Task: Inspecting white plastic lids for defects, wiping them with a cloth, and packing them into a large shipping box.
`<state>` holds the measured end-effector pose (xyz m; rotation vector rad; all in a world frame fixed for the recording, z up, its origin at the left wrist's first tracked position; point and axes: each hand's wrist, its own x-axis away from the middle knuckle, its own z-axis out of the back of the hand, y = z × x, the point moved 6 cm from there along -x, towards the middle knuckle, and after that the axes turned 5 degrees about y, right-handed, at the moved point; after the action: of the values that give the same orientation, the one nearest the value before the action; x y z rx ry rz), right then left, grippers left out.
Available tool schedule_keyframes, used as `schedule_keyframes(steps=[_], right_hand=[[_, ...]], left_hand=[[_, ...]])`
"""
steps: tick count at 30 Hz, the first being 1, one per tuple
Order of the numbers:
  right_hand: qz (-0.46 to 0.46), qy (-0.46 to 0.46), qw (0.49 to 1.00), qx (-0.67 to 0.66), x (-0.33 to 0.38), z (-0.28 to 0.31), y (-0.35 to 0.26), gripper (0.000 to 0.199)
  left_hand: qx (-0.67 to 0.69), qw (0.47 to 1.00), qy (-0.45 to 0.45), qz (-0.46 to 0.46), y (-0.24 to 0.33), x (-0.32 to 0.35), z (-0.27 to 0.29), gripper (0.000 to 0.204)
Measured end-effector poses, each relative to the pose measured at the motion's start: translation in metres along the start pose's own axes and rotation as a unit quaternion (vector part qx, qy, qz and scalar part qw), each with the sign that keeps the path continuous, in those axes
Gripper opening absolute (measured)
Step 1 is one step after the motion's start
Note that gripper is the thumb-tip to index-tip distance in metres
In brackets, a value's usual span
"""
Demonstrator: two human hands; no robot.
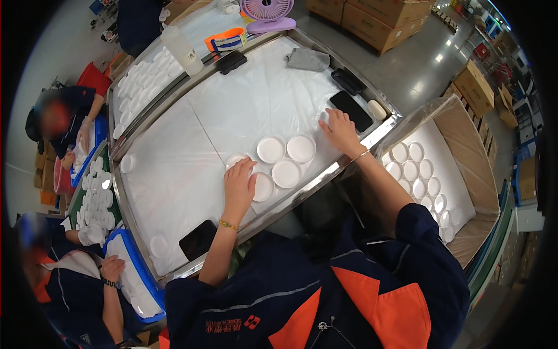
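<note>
On the plastic-covered table (pixel 174 174), my left hand (pixel 238 187) is curled over a shallow white round lid (pixel 234 159), partly hidden beneath the fingers. Just right of it lie several similar shallow lids (pixel 271 150), grouped close together with their rims up. My right hand (pixel 340 131) is farther right, near the metal edge, its fingers bent around something white (pixel 324 118); most of that thing is hidden, so its kind cannot be told. A black phone (pixel 351 110) lies just beyond my right hand.
A lined carton (pixel 479 192) with several round white pieces stands right of the table. Another dark phone (pixel 197 239) lies at the near left. A grey cloth (pixel 308 59), a bottle (pixel 182 51) and a purple fan (pixel 267 13) are farther back. Two people work at left by blue trays (pixel 135 279).
</note>
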<state>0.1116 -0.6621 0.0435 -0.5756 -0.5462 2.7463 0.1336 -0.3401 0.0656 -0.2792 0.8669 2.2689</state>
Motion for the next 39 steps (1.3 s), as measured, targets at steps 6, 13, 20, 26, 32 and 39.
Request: schedule_keyframes(steps=[6,13,20,26,32,39], right_hand=[[-0.063,-0.061,0.996,0.013,-0.006,0.006,0.015,0.056],[0.244,-0.066,0.963,-0.093,0.030,0.017,-0.092,0.059],[0.275,-0.099,0.956,0.033,0.054,-0.029,-0.142,0.048],[0.220,-0.091,0.969,-0.070,0.040,0.006,-0.134,0.037],[-0.104,-0.096,0.667,-0.731,0.062,0.095,-0.118,0.040],[-0.152,-0.119,0.325,-0.926,0.094,0.122,-0.132,0.054]], left_hand=[[-0.001,1.000,0.000,-0.006,0.001,0.001,0.002,0.033],[-0.008,0.999,0.012,0.031,-0.005,0.002,0.002,0.034],[-0.106,0.991,-0.004,0.085,-0.018,0.009,0.003,0.028],[-0.071,0.991,0.066,0.087,-0.023,0.011,0.003,0.021],[-0.144,0.986,0.013,0.079,-0.031,0.005,-0.004,0.043],[-0.085,0.991,0.041,0.095,-0.035,0.002,-0.007,0.036]])
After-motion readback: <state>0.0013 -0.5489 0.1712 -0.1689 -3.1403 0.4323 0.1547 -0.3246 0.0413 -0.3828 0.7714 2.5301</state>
